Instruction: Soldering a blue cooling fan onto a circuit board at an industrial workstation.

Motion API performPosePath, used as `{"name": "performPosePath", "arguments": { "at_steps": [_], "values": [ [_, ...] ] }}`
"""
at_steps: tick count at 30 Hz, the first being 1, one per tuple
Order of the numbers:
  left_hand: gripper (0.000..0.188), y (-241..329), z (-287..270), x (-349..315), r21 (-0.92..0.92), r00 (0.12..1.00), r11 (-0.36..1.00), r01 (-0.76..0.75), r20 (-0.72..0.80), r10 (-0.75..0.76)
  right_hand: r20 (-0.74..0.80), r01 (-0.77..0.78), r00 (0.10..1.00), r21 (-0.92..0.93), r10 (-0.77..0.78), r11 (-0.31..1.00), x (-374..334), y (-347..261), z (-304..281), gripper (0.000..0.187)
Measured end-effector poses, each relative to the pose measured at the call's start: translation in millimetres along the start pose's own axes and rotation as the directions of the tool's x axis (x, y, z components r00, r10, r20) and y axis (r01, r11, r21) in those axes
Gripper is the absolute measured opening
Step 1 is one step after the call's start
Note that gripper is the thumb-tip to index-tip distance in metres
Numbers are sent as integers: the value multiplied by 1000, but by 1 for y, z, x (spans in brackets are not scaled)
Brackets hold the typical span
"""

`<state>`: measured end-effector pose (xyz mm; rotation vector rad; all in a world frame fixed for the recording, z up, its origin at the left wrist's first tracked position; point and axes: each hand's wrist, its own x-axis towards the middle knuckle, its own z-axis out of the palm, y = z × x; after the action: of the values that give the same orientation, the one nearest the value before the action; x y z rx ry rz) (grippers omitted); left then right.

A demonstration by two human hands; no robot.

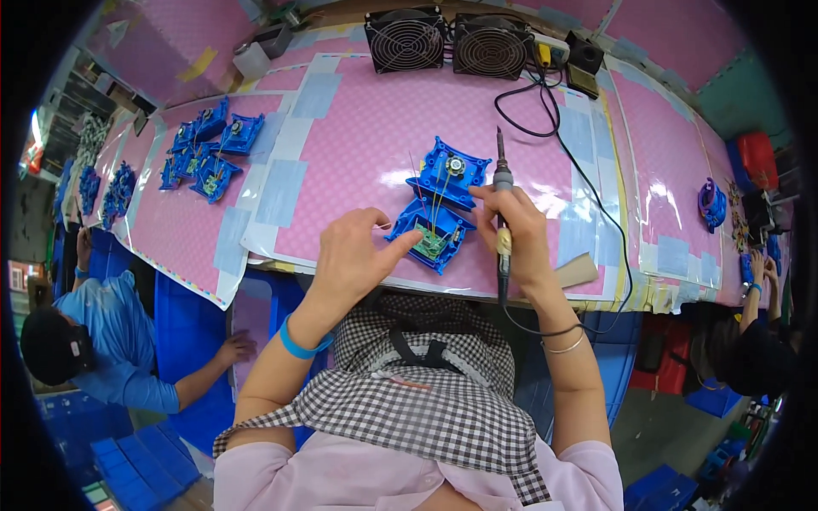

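Two blue plastic housing halves lie on the pink bench in front of me, joined by thin wires. The far half (pixel 456 167) carries a round metal-rimmed part like a small speaker. The near half (pixel 460 228) holds a green circuit board (pixel 433 245). My left hand (pixel 354 251) is at the near half's left side, its thumb stretched onto the board and its index finger apart by the housing edge. In my right hand (pixel 518 226) is a soldering iron (pixel 502 175), gripped like a pen, its tip pointing up and away, off the board.
Two black fans (pixel 406 41) stand at the back beside a soldering iron stand (pixel 584 64). The iron's black cord (pixel 596 183) loops over the bench at right. More blue housings (pixel 204 149) sit at left. Co-workers are at left (pixel 111 341) and far right (pixel 754 332).
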<state>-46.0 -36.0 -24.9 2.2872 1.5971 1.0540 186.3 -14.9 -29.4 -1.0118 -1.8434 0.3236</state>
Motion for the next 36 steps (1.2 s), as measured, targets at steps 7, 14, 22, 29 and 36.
{"name": "performPosePath", "arguments": {
  "at_steps": [7,14,22,29,36],
  "values": [
    [37,11,4,-22,-33,955,970,242,187,-232,84,-86,993,0,85,996,-5,3,3,18],
    [36,15,11,-24,-133,980,973,189,85,-179,182,3,983,-41,5,999,2,10,1,20],
    [20,18,-29,-3,-245,891,867,433,258,-373,-61,-233,964,277,260,932,-25,-21,-41,24],
    [5,18,-14,30,-461,976,862,212,137,-168,-49,-424,851,524,522,739,-41,-22,-40,33],
    [9,21,2,40,-229,995,973,21,104,3,15,-508,804,537,595,674,-42,-28,-19,20]
  ]
}}
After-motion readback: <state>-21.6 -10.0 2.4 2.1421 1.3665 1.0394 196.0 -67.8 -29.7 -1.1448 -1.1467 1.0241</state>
